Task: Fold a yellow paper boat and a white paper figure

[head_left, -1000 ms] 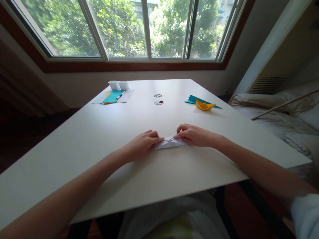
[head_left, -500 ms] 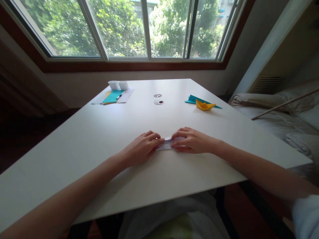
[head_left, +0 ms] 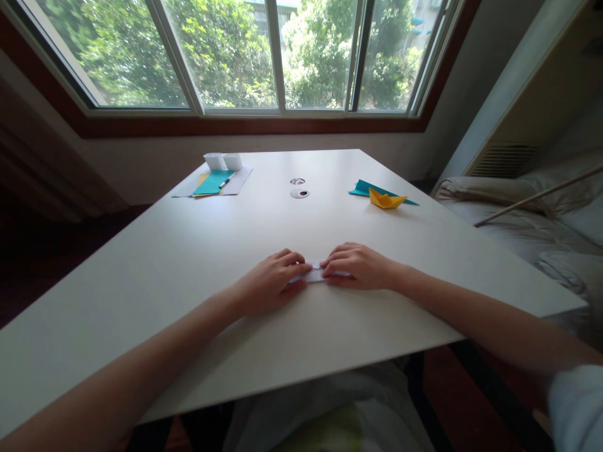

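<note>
A small piece of folded white paper lies on the table near its front, mostly covered by my hands. My left hand grips its left end, thumb at the near edge and fingers on top. My right hand holds the right end, its fingers bent over the paper and pressing it down. Between the fingertips a short stretch of the paper shows, with a fold line along it. How the paper is folded under the hands is hidden.
On the white table, a yellow paper boat and a teal paper plane stand at the back right. Teal sheets, a pen and white folded boxes are at the back left. Two round pieces lie mid-table.
My right fingers have shifted slightly left along the paper, closer to the left hand. The raised far edge of the paper now lies flatter.
</note>
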{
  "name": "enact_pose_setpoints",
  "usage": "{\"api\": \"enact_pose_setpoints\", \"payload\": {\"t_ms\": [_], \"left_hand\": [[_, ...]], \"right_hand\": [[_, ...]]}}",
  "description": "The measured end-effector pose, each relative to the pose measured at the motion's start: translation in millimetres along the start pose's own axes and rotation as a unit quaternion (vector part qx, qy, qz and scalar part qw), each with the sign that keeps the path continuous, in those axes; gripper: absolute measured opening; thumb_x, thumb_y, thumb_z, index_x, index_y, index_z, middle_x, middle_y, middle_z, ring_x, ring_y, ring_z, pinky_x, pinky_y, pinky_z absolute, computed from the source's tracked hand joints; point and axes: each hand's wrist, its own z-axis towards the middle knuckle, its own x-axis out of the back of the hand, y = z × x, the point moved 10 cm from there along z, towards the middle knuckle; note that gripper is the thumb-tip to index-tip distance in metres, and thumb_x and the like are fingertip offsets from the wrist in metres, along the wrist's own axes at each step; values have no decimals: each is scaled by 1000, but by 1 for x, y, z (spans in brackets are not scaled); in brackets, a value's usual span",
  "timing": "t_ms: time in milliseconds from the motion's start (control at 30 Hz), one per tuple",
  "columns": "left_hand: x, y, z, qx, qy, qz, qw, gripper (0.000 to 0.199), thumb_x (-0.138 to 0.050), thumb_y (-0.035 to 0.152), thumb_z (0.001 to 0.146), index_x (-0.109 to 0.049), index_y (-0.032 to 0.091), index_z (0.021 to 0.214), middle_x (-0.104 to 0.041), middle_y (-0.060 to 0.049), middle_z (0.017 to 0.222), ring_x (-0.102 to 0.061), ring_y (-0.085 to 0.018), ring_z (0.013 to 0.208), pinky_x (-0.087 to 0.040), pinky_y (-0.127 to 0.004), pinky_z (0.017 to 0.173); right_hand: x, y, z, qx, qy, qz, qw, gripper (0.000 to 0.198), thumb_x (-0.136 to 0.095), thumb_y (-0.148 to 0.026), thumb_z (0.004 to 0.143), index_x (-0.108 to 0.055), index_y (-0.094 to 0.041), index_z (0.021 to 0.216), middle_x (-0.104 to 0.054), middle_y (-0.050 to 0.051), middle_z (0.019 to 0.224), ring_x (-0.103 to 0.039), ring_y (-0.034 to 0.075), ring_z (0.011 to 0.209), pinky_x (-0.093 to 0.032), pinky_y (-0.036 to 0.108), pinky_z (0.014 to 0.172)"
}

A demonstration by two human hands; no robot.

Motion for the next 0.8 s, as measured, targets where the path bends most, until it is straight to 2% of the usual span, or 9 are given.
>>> {"api": "enact_pose_setpoints", "payload": {"t_ms": [200, 333, 500, 667, 800], "left_hand": [[2, 1, 2, -10, 4, -13, 1000, 24, -39, 22, 90, -59, 17, 103, -61, -8, 93, -54, -17, 88, -44, -31, 80], [2, -6, 5, 9, 6, -31, 999, 23, -40, 17, 88, -61, 17, 97, -62, -6, 87, -55, -17, 85, -43, -30, 79], [4, -23, 11, 65, 60, -74, 993, 23, -40, 14, 86, -61, 17, 95, -63, -4, 86, -57, -15, 79, -45, -26, 71], [0, -29, 13, 82, 78, -105, 988, 22, -41, 13, 84, -61, 17, 93, -63, -4, 86, -57, -15, 78, -45, -25, 69], [0, -32, 13, 90, 86, -105, 987, 21, -41, 13, 84, -58, 18, 97, -59, -5, 91, -56, -14, 79, -46, -25, 69]], "right_hand": [[2, 0, 2, -23, 4, -26, 999, 18, -47, -23, 85, -63, -17, 88, -68, 8, 84, -60, 16, 81, -42, 29, 76], [3, 11, 7, -81, -3, -30, 996, 20, -43, -23, 86, -62, -16, 89, -67, 7, 76, -60, 15, 71, -41, 28, 73], [-2, 36, 11, -168, -11, 53, 984, 19, -44, -21, 85, -62, -17, 91, -66, 3, 80, -58, 13, 68, -39, 23, 63], [-8, 42, 15, -166, -24, 86, 982, 21, -46, -25, 85, -65, -16, 87, -66, 5, 82, -56, 13, 72, -39, 23, 65], [-10, 49, 14, -198, -13, 112, 974, 21, -49, -28, 84, -66, -17, 86, -65, 3, 77, -55, 11, 68, -38, 22, 62]]}}
